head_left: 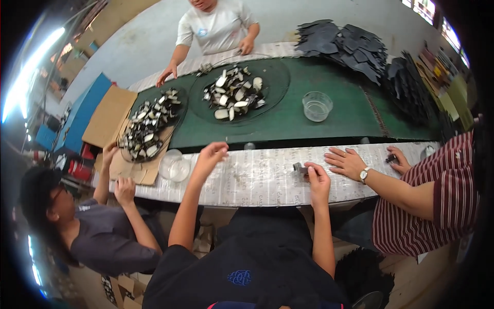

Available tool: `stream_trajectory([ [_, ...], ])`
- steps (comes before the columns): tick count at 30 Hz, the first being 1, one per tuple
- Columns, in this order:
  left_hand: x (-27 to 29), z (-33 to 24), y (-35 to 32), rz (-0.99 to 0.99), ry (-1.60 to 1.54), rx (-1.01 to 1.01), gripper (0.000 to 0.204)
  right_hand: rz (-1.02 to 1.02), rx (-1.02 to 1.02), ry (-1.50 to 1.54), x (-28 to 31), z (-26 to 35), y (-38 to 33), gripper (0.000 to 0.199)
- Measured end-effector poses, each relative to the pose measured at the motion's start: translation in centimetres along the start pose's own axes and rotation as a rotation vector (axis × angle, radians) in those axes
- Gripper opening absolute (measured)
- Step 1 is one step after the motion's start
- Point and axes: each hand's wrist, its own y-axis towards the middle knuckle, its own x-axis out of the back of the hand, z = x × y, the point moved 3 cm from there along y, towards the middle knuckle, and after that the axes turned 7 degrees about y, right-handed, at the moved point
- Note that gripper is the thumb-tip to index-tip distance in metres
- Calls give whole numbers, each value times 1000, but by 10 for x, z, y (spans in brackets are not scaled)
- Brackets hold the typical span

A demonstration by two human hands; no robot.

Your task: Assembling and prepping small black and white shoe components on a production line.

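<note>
My right hand (317, 181) is closed on a small dark grey piece (299, 168), pinched in the fingertips just above the near strip of the table. The piece looks stiff and folded, and its exact kind is unclear. My left hand (210, 158) is raised over the same strip, between a clear round bowl (175, 168) and the green surface. Its fingers are curled together, and whatever may be in them is too small to make out. Beyond it, a wide clear round tray (280, 85) carries a heap of small black-and-white pieces (236, 95).
Another black-and-white heap (149, 126) lies by a cardboard box (107, 118). A clear cup (317, 106) stands on the green surface (350, 116). Dark flat sheets (342, 46) are stacked far right. Co-workers' hands rest at left, at right by a wristwatch (364, 174), and across the table.
</note>
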Motion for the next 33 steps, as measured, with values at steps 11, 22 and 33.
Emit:
stream_trajectory([
  [11, 21, 54, -97, -233, -252, 144, 24, -65, -113, 310, -1, -12, 7, 22],
  [22, 28, 60, -84, -219, -384, 200, 25, -36, -139, 238, -6, -7, 17, 25],
  [33, 28, 61, -78, -290, -405, 431, 21, 550, 143, -1122, -109, 40, 59, 29],
])
